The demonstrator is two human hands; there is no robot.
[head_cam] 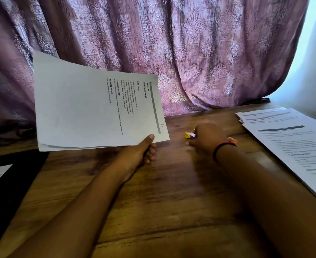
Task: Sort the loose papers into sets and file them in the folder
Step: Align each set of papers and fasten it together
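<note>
Head view.

Left hand [140, 151]: thumb on top, fingers beneath, pinching the near corner of a sheaf of printed sheets [97, 105], which is held above the wooden counter [153, 202].

Right hand [207, 138]: blurred, fingers hidden behind its back, so its grip cannot be told. It is just beside a small yellow item [187, 135] of unclear kind.

Loose papers [293, 142]: stacked at the counter's right, cut off by the frame edge.

Black folder [14, 183]: at left, partly out of view.
</note>
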